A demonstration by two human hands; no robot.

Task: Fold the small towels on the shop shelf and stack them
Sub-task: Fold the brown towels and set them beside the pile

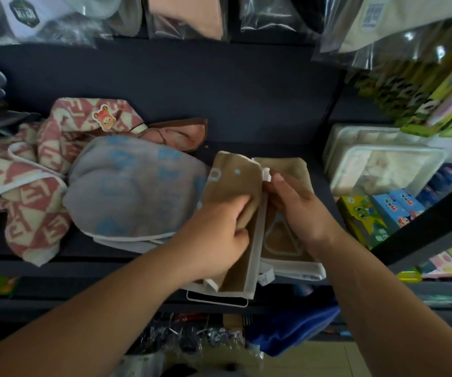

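Folding is under way on one brown towel (235,180), which lies at the front of the dark shelf (219,91), its near end hanging over the edge. The left hand (219,229) has its grip curled round a long doubled strip of it, fingers tucked into the fold. The right hand (298,210) pinches the cloth's upper edge just beside a small white tag (267,174).

Under the right hand lies a flat brown panel (282,238) with a pale triangle on it. I cannot tell whether it is the other half of the same towel or a second one already folded beneath.

Judging by this, the task is at an early stage. Three towels lie unfolded in a loose heap to the left:
- a grey towel (132,186) with blue motifs, touching the brown one
- a pink-and-cream towel (37,191), crumpled at the far left
- a pink towel (184,134) with dark trim, behind the grey one

No neat stack of several towels shows, so the brown one needs finishing, then the three others need folding and piling.
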